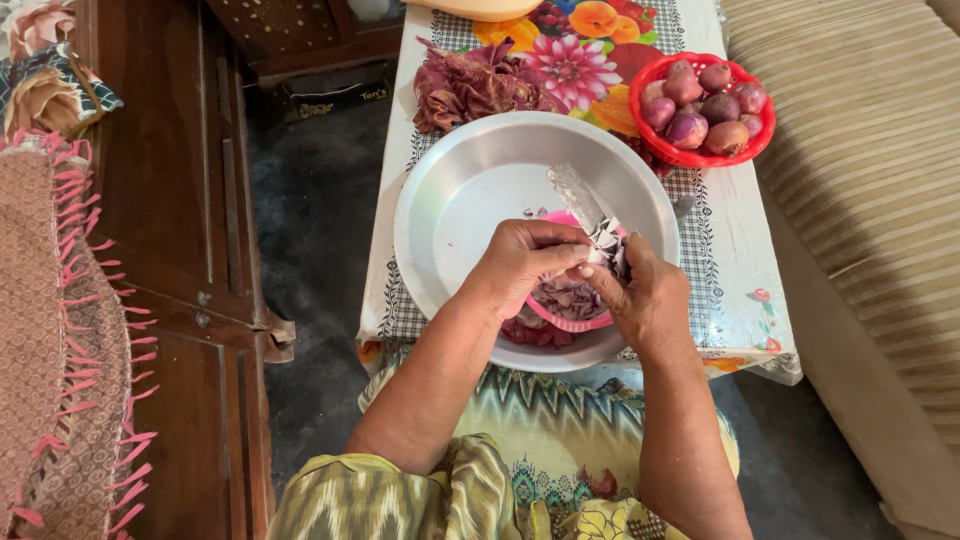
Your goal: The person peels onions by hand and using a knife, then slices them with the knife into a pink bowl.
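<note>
Two hands meet over the near half of the metal basin [450, 210], which I use as landmark. Left hand [525, 262] is clenched around a small onion piece, mostly hidden by the fingers, held just above the pink bowl [570, 322]. Right hand [648, 300] grasps the knife [580, 200] by its handle; handle itself hidden in the fist. Blade long axis runs from the right hand up and left toward the basin's centre, tip pointing away from the person. The onion piece sits at the blade's base, touching or just beside the edge, cannot tell which. Left hand is nearer the piece; right thumb presses toward it.

Containers:
- Metal basin: holds the pink bowl at its near rim, otherwise bare.
- Pink bowl: holds pale purple cut onion; dark red peel lies under or beside it at the basin's near edge.
- Red basket [765, 125], beyond the basin to its right: peeled reddish onions [705, 100], heaped.
- Onion skins [470, 85]: loose pile beyond the basin, on the floral tablecloth [745, 270].
</note>
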